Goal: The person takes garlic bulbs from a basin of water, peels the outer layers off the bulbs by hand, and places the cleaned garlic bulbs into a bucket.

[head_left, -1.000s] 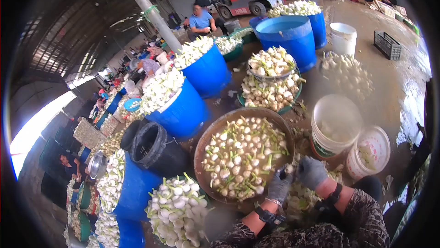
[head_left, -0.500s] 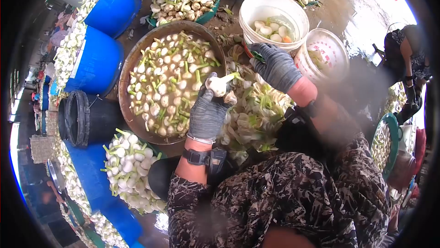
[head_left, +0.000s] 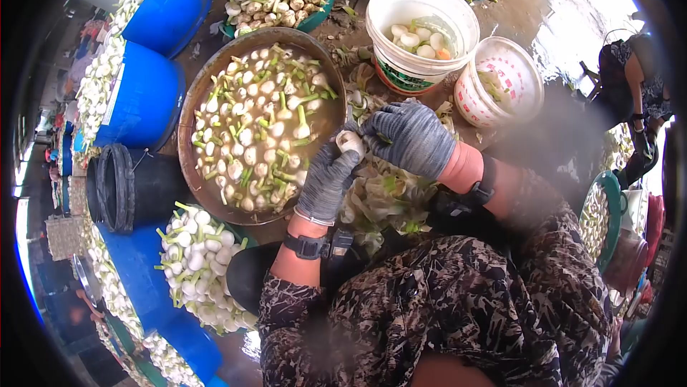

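Note:
My left hand, in a grey glove, is closed around a garlic bulb whose pale round end faces up. Right beside the bulb is my right hand, also gloved, its fingers curled together; whatever they hold is hidden. Left of both hands stands a wide round basin of murky water with many garlic bulbs floating in it, short green stems attached. Beneath my hands lies a heap of peeled-off garlic skins and leaves.
A white bucket with cut pieces in it and a smaller white bucket stand ahead. Blue tubs heaped with garlic and a black bucket line the left. Cleaned garlic is piled near my left knee. Another person is at far right.
My right hand has come down and left from near the white bucket to the bulb. The bulb in my left hand has turned, and its green stem no longer shows.

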The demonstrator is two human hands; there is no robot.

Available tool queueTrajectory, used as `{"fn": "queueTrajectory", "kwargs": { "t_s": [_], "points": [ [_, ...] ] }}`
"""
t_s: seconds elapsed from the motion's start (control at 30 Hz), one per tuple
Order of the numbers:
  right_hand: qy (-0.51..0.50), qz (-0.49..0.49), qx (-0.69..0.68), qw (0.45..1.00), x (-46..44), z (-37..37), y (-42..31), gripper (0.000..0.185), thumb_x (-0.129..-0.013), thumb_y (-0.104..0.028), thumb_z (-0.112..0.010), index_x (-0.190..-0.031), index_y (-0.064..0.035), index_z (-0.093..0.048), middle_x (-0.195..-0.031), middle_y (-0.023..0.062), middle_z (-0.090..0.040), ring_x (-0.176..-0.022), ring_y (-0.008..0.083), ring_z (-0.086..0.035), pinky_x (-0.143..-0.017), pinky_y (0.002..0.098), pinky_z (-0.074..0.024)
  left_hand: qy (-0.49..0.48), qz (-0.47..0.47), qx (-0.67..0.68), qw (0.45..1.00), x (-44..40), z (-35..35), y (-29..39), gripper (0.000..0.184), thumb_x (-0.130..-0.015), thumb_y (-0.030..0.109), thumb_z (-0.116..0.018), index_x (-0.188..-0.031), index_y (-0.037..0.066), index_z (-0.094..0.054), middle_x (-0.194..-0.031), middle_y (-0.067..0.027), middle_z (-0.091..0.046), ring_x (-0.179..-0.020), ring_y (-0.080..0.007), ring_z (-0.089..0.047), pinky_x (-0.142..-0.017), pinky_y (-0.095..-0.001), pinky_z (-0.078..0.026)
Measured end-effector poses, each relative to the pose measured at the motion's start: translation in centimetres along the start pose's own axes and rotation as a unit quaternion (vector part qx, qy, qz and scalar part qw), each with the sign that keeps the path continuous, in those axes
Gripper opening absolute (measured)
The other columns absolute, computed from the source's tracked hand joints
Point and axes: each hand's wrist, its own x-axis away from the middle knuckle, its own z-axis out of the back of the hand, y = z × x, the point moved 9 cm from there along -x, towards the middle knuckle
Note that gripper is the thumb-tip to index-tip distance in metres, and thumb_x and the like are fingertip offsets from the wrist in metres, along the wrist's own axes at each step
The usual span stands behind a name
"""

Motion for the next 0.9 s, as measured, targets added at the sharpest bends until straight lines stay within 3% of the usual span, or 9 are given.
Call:
{"fn": "queueTrajectory", "kwargs": {
  "t_s": [0.1, 0.17, 0.23, 0.33, 0.57, 0.63, 0.7, 0.83, 0.9],
  "points": [
    [-0.004, -0.026, 0.005, 1.0, 0.2, 0.3, -0.1, 0.015, -0.08, -0.022, -0.065, -0.083, -0.0079, -0.062, -0.074, 0.013, -0.064, -0.073, 0.0348, -0.063, -0.064, 0.0443, -0.0501, -0.032, 0.046, 0.131, 0.99, 0.0, -0.5, -1.0, 0.051, -0.091, 0.026, -0.063, -0.134, 0.003, -0.049, -0.12, -0.0033, -0.056, -0.111, -0.0122, -0.051, -0.097, -0.0265, -0.04],
    [-0.02, -0.068, -0.031, 0.997, 0.2, -0.5, 0.9, 0.016, -0.081, -0.022, -0.065, -0.085, -0.0064, -0.063, -0.075, 0.0136, -0.065, -0.073, 0.034, -0.063, -0.066, 0.0429, -0.0506, -0.026, 0.006, -0.081, 0.996, 0.0, -0.2, -0.2, 0.054, -0.09, 0.024, -0.062, -0.137, 0.003, -0.045, -0.123, -0.0048, -0.056, -0.114, -0.014, -0.051, -0.1, -0.0285, -0.039],
    [-0.035, -0.113, -0.066, 0.991, 0.6, -1.3, 2.1, 0.017, -0.082, -0.021, -0.065, -0.088, -0.0049, -0.064, -0.075, 0.0143, -0.065, -0.073, 0.0331, -0.064, -0.067, 0.0414, -0.051, -0.046, -0.004, -0.118, 0.992, 0.4, -1.2, 1.7, 0.056, -0.09, 0.025, -0.062, -0.138, 0.003, -0.043, -0.126, -0.0057, -0.055, -0.116, -0.0149, -0.05, -0.102, -0.0292, -0.038],
    [-0.14, -0.256, -0.334, 0.896, 1.8, -5.0, 4.9, 0.018, -0.092, -0.015, -0.062, -0.093, 0.0023, -0.063, -0.075, 0.0073, -0.064, -0.069, 0.0097, -0.056, -0.066, 0.0302, -0.0497, -0.077, -0.048, -0.189, 0.978, 0.3, -1.9, 2.2, 0.062, -0.089, 0.027, -0.062, -0.141, 0.003, -0.04, -0.131, -0.0072, -0.052, -0.12, -0.0159, -0.048, -0.105, -0.03, -0.036],
    [-0.1, -0.113, -0.311, 0.938, 1.3, -3.1, 2.3, 0.02, -0.095, -0.018, -0.061, -0.101, 0.0011, -0.061, -0.083, 0.0034, -0.063, -0.077, 0.0084, -0.054, -0.071, 0.0286, -0.0488, -0.084, -0.06, -0.25, 0.963, 0.2, -2.2, 2.3, 0.074, -0.086, 0.011, -0.059, -0.149, 0.004, -0.023, -0.138, -0.0118, -0.046, -0.127, -0.0213, -0.044, -0.109, -0.0335, -0.033],
    [-0.094, -0.238, -0.395, 0.882, 2.1, -4.7, 4.0, 0.02, -0.094, -0.018, -0.062, -0.101, 0.001, -0.062, -0.084, 0.0036, -0.064, -0.078, 0.0083, -0.055, -0.071, 0.0291, -0.049, -0.068, -0.201, -0.352, 0.912, 0.8, -3.5, 4.1, 0.076, -0.081, 0.002, -0.057, -0.148, 0.003, -0.023, -0.136, -0.019, -0.046, -0.123, -0.0284, -0.049, -0.104, -0.0352, -0.041],
    [-0.094, -0.293, -0.407, 0.86, 2.7, -6.1, 5.0, 0.019, -0.092, -0.016, -0.063, -0.1, 0.0013, -0.06, -0.084, 0.0066, -0.066, -0.075, 0.0129, -0.057, -0.071, 0.0307, -0.0499, -0.07, -0.181, -0.328, 0.925, 0.5, -3.3, 3.4, 0.077, -0.08, 0.002, -0.057, -0.149, 0.004, -0.022, -0.137, -0.0189, -0.045, -0.124, -0.0287, -0.049, -0.104, -0.0354, -0.041],
    [0.032, -0.198, -0.299, 0.933, 1.9, -2.6, 3.8, 0.017, -0.093, -0.017, -0.063, -0.099, -0.0013, -0.062, -0.083, 0.0065, -0.063, -0.074, 0.0138, -0.056, -0.069, 0.0301, -0.0489, -0.037, -0.134, -0.167, 0.976, -0.2, -2.3, 2.3, 0.068, -0.084, 0.008, -0.06, -0.145, 0.004, -0.03, -0.132, -0.0133, -0.051, -0.118, -0.0243, -0.052, -0.101, -0.0339, -0.043],
    [0.049, -0.014, -0.163, 0.985, 1.3, -1.4, 1.0, 0.017, -0.093, -0.018, -0.063, -0.097, -0.0016, -0.061, -0.083, 0.008, -0.062, -0.073, 0.016, -0.057, -0.068, 0.0305, -0.0489, -0.042, 0.045, 0.036, 0.997, -0.9, -1.9, -0.5, 0.051, -0.09, 0.015, -0.061, -0.136, 0.002, -0.043, -0.12, -0.0085, -0.058, -0.109, -0.0189, -0.055, -0.096, -0.0319, -0.045]
  ]
}}
